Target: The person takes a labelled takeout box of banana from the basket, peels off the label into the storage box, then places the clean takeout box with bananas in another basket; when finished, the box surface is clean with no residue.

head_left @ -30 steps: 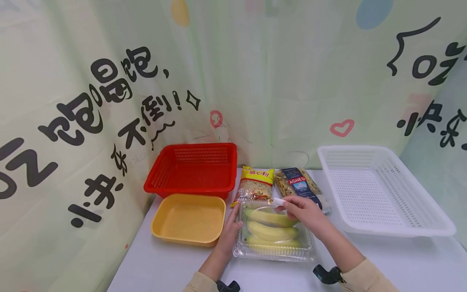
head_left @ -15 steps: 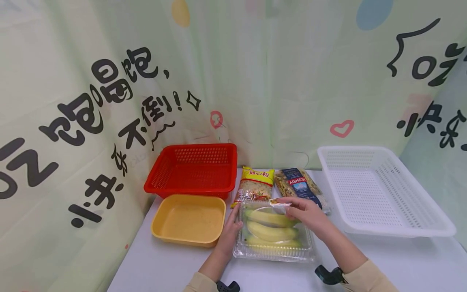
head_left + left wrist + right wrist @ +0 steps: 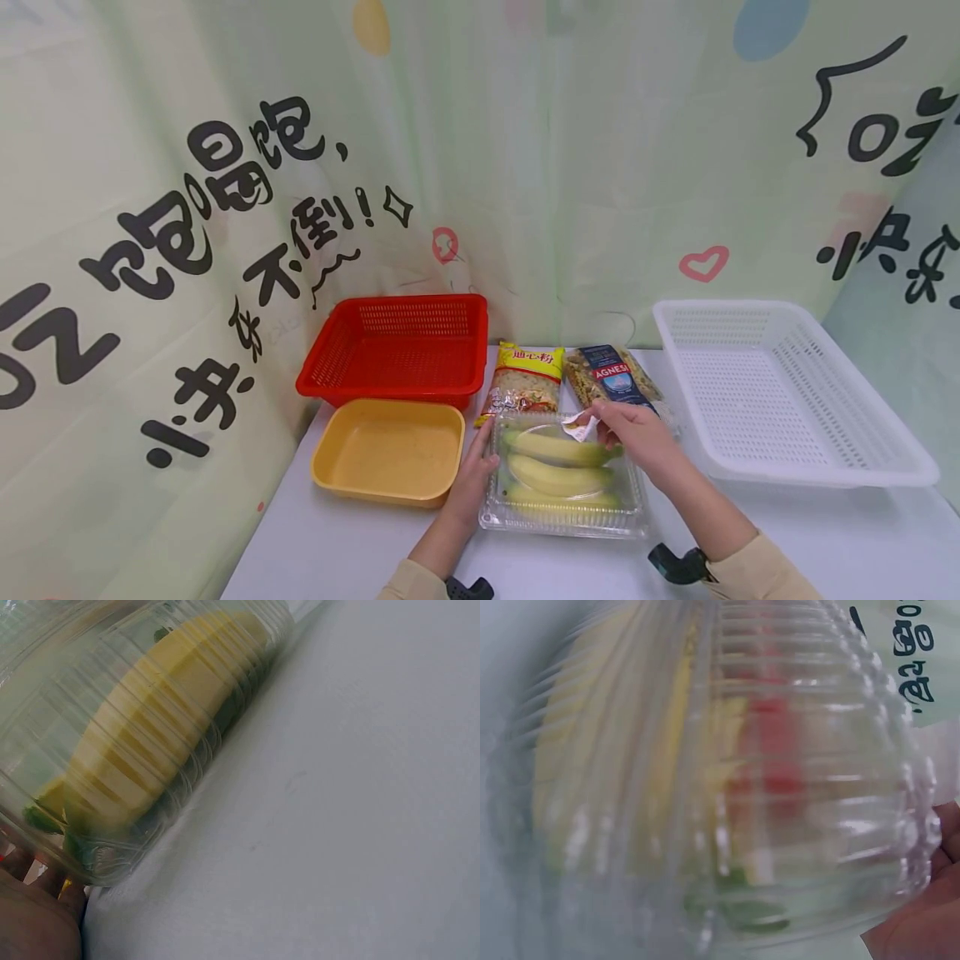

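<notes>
A clear plastic clamshell box (image 3: pixel 564 530) lies on the table with several yellow bananas (image 3: pixel 558 477) inside. My left hand (image 3: pixel 469 482) rests against the box's left side, its fingers lying along the wall; the left wrist view shows that hand (image 3: pixel 37 919) at the box's lower corner. Over the far right part of the lid, my right hand (image 3: pixel 639 440) pinches a small white printed label (image 3: pixel 581 428) between thumb and fingertips. In the right wrist view the ridged box wall covers most of the picture, with part of the white label (image 3: pixel 939 761) at the right edge.
Behind the box lie a yellow-topped pasta bag (image 3: pixel 525 383) and a blue-labelled pasta bag (image 3: pixel 615 379). At the left stand a red basket (image 3: pixel 408 387) and a yellow tub (image 3: pixel 386 495). A large white basket (image 3: pixel 817 477) is at the right, and a printed curtain (image 3: pixel 555 167) hangs behind.
My right hand has turned and shifted slightly with the label, which now hangs down from the fingertips over the lid. The left hand and the box have stayed in place.
</notes>
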{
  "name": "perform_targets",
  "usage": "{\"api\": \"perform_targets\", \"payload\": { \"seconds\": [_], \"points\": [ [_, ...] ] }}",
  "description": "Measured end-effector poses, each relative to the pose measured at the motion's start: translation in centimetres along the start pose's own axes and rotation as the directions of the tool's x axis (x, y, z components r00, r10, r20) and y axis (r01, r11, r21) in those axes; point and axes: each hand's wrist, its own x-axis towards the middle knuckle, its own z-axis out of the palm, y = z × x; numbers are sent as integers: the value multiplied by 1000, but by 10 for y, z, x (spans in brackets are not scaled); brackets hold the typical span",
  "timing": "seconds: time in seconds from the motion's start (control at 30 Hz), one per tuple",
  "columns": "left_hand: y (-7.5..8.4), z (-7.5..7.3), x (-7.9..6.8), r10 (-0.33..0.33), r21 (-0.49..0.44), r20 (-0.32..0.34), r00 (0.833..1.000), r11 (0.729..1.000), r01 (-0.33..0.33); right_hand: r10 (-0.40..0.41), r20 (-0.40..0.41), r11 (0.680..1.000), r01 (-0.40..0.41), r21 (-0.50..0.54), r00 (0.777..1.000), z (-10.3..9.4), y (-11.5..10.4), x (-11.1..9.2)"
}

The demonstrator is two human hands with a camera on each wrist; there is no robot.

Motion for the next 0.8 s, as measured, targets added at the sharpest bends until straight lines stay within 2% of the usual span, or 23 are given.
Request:
{"api": "perform_targets", "payload": {
  "seconds": [0.1,0.23,0.47,0.8],
  "points": [
    [0,0,0,-3,-4,3,1000,1000,3,-13,5,1000,13,-16,1000,-2,-2,0],
    [0,0,1,-10,-12,8,1000,1000,11,-67,55,998,68,-11,996,-5,-4,-2],
    [0,-1,1,-6,-5,6,1000,1000,6,-178,150,984,176,30,973,-7,-8,-4],
    [1,-1,2,-18,5,9,1000,1000,18,-230,162,973,233,-1,960,-6,-14,-2]
  ]
}}
